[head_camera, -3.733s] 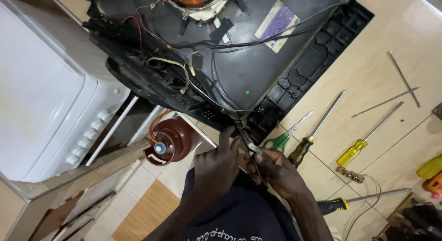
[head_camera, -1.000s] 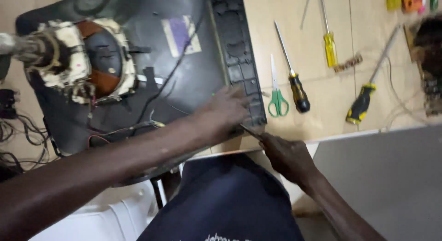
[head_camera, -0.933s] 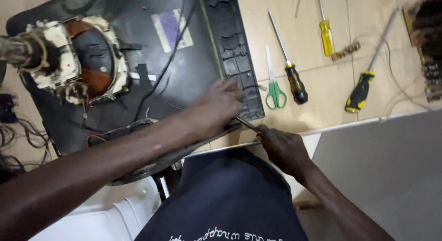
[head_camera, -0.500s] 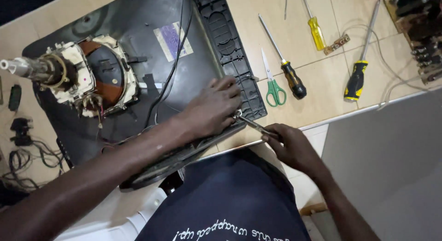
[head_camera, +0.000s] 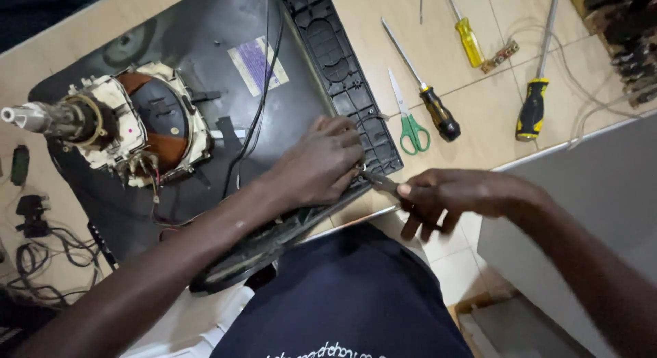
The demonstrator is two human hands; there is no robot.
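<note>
1. The step in hand looks like work on the near edge of a picture tube, which lies face down on the bench inside its black plastic front frame. The tube's neck and copper-wound yoke stand up at the left.
2. The left hand lies flat on the near right corner of the tube, its fingers curled over the rim where the frame meets the glass, pressing it down; they hold nothing separate that I can see.
3. The right hand is closed around a slim metal tool, thumb on top. The tool's tip points left and meets the frame's corner just beside the left fingertips. Whether it is a screwdriver or pliers I cannot tell, since the hand hides most of it.
4. My judgement: a fastener or clip at that corner is being worked loose or prised. The next move calls for a steady left hand on the frame and a careful, controlled turn or lever of the tool, keeping the tip clear of the left fingers.
5. Lying spare on the bench to the far right: green-handled scissors, a black-handled screwdriver, a yellow-handled screwdriver and a black-and-yellow-handled screwdriver.
</note>
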